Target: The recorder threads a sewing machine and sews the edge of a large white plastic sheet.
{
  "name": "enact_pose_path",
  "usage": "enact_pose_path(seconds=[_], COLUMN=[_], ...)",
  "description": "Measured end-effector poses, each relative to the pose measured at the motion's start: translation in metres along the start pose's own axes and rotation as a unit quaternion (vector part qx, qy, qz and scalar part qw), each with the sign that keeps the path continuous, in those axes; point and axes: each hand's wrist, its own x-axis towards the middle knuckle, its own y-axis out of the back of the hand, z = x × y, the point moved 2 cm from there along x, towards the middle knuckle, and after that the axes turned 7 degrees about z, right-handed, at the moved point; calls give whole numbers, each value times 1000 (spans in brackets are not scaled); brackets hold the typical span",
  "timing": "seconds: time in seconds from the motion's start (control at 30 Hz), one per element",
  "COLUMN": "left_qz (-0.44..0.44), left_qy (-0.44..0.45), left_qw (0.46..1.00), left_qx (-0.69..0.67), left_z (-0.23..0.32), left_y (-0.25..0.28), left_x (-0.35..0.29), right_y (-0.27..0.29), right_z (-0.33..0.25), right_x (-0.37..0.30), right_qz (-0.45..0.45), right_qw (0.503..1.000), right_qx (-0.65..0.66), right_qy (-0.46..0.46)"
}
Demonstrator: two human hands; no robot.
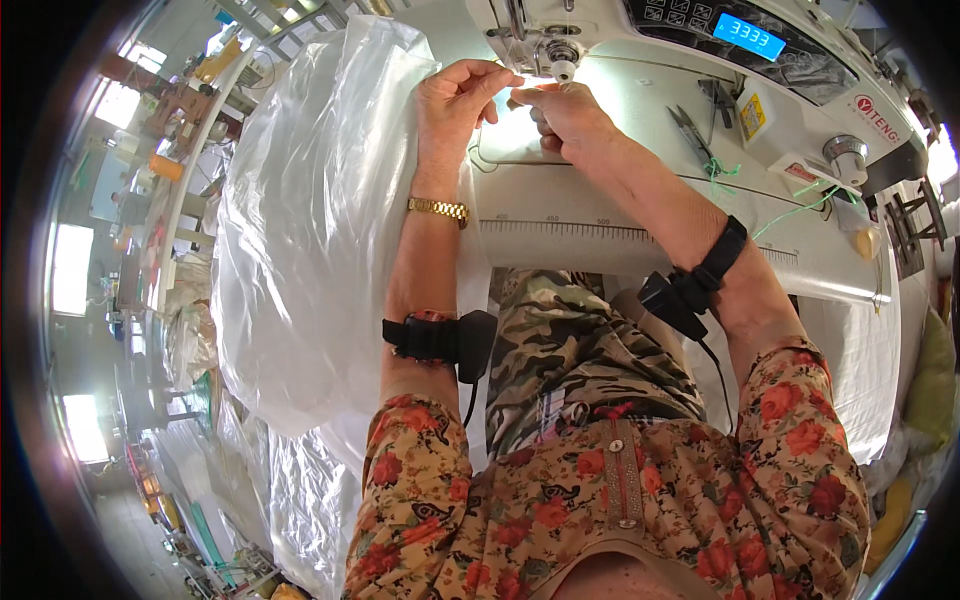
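Both of my hands are raised close together at the sewing machine (600,22), just below its needle area. My left hand (455,108) pinches with thumb and forefinger, and its wrist bears a gold watch band. Opposite it, my right hand (572,118) has thumb and forefinger pressed together and the other fingers curled. Whatever lies between the fingertips is too small to make out. Clear plastic sheeting (310,200) hangs in a large heap beside my left forearm. The machine's lamp lights the bed brightly behind my fingers.
Small scissors (688,130) with green thread lie on the machine bed right of my right hand, near a small black object (717,98). A ruler strip (560,228) runs along the table's front edge. More plastic (305,500) is piled at the lower left.
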Motion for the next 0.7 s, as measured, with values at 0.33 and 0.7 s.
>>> enact_pose_path(seconds=[0.33,0.7], left_qz=[-39,-11], left_qy=[-22,32], left_qw=[998,999], left_qx=[53,14], left_z=[-14,-21], left_y=[-4,11], left_x=[1,-3], right_y=[18,71], right_z=[13,45], right_x=[-7,-62], right_qz=[29,-25], right_qw=[996,932], right_qx=[73,-186], right_qy=[52,311])
